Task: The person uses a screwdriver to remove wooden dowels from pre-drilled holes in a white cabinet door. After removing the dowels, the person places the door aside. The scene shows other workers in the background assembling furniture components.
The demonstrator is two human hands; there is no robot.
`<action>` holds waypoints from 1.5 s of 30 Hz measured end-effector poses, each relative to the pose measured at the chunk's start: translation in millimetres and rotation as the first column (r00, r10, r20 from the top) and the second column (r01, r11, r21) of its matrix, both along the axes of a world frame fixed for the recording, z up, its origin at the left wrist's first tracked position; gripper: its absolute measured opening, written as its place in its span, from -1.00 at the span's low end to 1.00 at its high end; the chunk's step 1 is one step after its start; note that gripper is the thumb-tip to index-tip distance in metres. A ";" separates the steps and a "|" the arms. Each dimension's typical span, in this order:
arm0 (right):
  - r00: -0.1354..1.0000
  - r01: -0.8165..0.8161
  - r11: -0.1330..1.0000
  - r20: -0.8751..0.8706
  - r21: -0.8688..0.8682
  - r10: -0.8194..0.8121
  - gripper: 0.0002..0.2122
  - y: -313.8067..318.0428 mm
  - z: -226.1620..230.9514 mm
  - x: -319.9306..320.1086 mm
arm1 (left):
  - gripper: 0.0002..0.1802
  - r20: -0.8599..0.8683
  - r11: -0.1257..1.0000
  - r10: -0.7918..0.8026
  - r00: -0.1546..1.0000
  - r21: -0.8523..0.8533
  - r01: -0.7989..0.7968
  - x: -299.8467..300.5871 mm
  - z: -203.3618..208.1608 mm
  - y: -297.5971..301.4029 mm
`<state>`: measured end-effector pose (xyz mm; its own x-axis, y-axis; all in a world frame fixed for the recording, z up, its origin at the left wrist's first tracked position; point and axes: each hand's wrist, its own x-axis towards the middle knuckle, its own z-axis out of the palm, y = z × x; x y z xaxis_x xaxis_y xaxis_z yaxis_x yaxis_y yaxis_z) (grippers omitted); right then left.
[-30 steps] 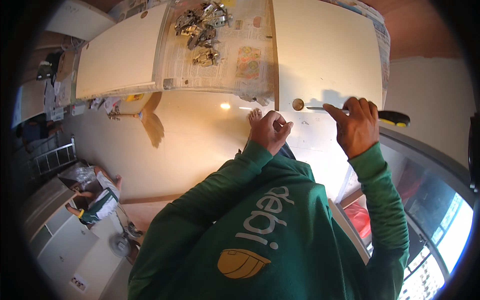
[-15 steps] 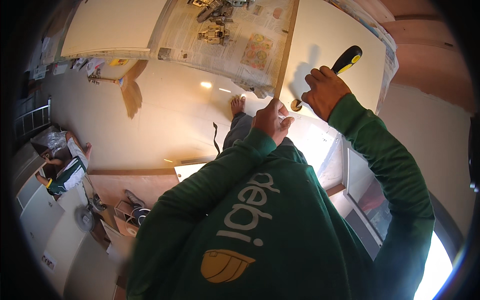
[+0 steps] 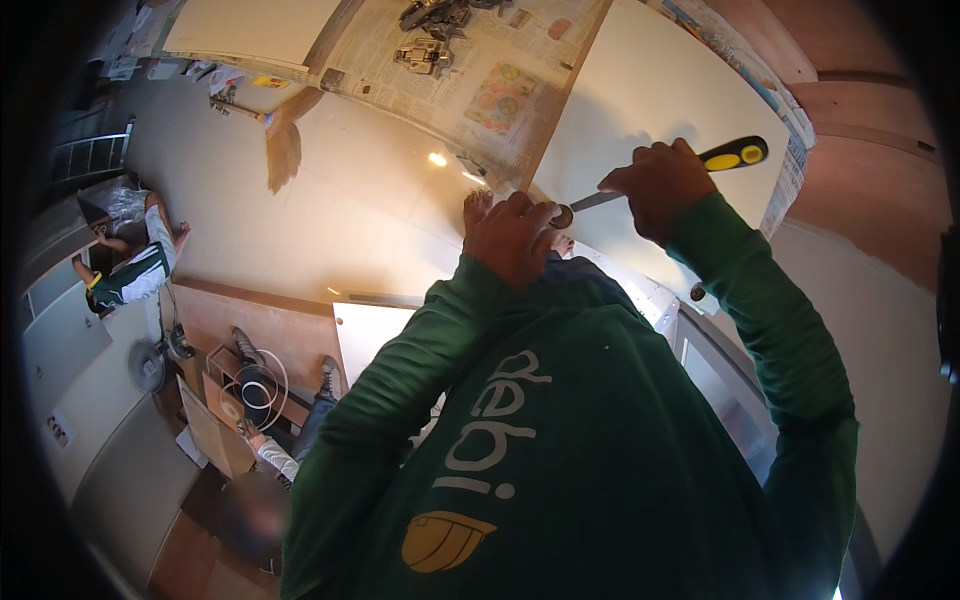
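My right hand (image 3: 663, 190) is closed around a chisel (image 3: 735, 154) with a black and yellow handle, its flat metal blade slanting down to the left. The blade's tip meets a round hole (image 3: 563, 216) near the edge of a white board (image 3: 640, 90). Beside that hole is my left hand (image 3: 512, 238), fingers curled at the board's near corner. Whatever its fingers hold, if anything, is hidden. A second round hole (image 3: 697, 291) shows farther right along the board's near edge.
Newspaper (image 3: 500, 60) covers the worktop left of the board, with metal hinges (image 3: 424, 56) on it. A broom (image 3: 283, 150) lies on the floor. Two other people are at the left, one in a green and white top (image 3: 135, 275), one near a fan (image 3: 147, 366).
My right hand has tilted the chisel lower, its handle swinging right and down. My left hand has shifted slightly left and down. The view has shifted, bringing another person into sight at lower left.
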<state>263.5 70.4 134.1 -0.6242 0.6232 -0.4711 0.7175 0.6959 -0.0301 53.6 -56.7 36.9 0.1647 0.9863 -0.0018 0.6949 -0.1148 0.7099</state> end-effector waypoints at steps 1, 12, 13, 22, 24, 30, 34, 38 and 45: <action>0.996 0.057 0.998 -0.062 -0.007 -0.058 -0.72 1.2 6.5 11.5 | -0.77 -0.082 0.999 -0.037 0.996 0.007 0.037 3.0 4.3 3.0; 0.526 0.778 0.627 -0.510 -0.034 -0.680 -0.75 -62.6 32.5 217.0 | -0.89 -0.143 0.935 -0.336 0.931 -0.168 0.312 11.7 23.4 42.6; 0.495 0.815 0.579 -0.500 -0.017 -0.711 -0.75 -75.3 28.4 232.9 | -0.89 -0.111 0.924 -0.355 0.928 -0.194 0.330 11.0 21.3 46.7; 0.039 0.989 0.097 -0.424 -0.116 -0.905 -0.74 -188.6 2.3 304.5 | -0.90 -0.187 0.851 -0.491 0.851 -0.312 0.423 21.9 28.9 71.9; -0.040 0.992 0.019 -0.465 -0.123 -0.884 -0.74 -207.4 -2.7 313.2 | -0.89 -0.248 0.881 -0.438 0.864 -0.310 0.358 43.0 46.3 65.4; 0.128 0.986 0.163 -0.502 -0.027 -0.856 -0.75 -224.4 -16.1 317.8 | -0.93 0.493 0.771 -0.473 0.730 -0.169 0.614 168.0 83.2 30.8; -0.045 0.955 0.106 -0.492 -0.276 -0.870 -0.63 -211.4 -17.4 285.6 | -0.80 0.281 0.763 -0.633 0.721 0.065 0.644 181.8 82.4 12.0; 0.095 0.934 0.231 -0.436 -0.272 -0.895 -0.60 -194.7 -11.4 256.7 | -0.72 0.060 0.898 -0.439 0.896 0.061 0.436 119.0 60.6 20.1; 0.195 0.805 0.408 -0.456 -0.431 -0.868 -0.66 -163.4 -6.1 214.1 | -0.64 -0.284 0.972 -0.231 0.931 -0.029 0.232 3.6 39.4 15.5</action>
<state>477.5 -93.0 128.0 0.1154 0.9294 -0.3506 0.6832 -0.3304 -0.6512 57.2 -41.2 76.3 0.3818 0.9210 -0.0775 0.8207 -0.2992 0.4868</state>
